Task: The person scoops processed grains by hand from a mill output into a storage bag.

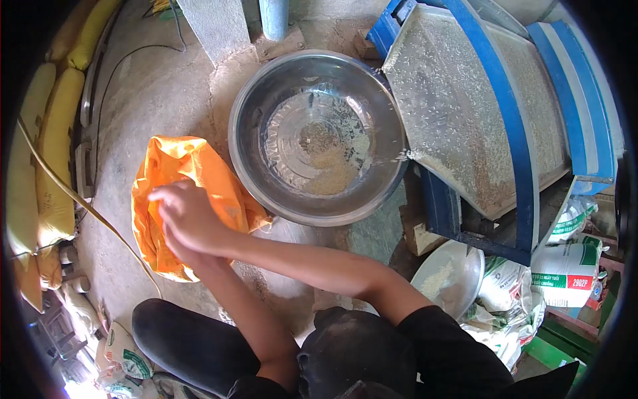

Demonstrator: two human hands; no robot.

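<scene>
An orange woven sack stands upright on the floor with its mouth facing up. Over its opening is my right hand, its fingers smeared by motion and pointing left. Below it, my left hand reaches into the sack's mouth, partly covered by my right wrist and hand, its fingers hidden. Whether either hand grips anything does not show. To the right of the sack sits a wide metal basin with a small heap of grain on its bottom.
A blue-framed machine with a sloping tray scattered with grain overhangs the basin's right side. A smaller bowl holds pale grain near printed bags. Yellow sacks line the left, beside a thin cord.
</scene>
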